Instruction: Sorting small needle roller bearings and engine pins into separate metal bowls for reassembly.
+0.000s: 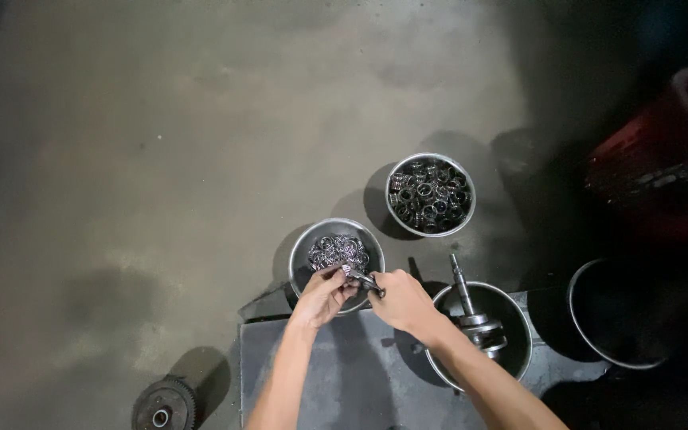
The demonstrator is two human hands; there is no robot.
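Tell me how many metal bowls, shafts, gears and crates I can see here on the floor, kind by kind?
Metal bowls: 4 — one under the hands, one of rings behind it, one holding the shaft, one dark at the right
Shaft parts: 1
Toothed gears: 1
Red crates: 1
Total: 7

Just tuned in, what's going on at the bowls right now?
A person works over a concrete floor. The left hand and right hand together pinch a small shiny metal part at the edge of the near steel bowl, which holds metal rings. A second bowl farther back holds more rings. To the right, a third bowl holds a crankshaft. A gear lies on the floor at lower left.
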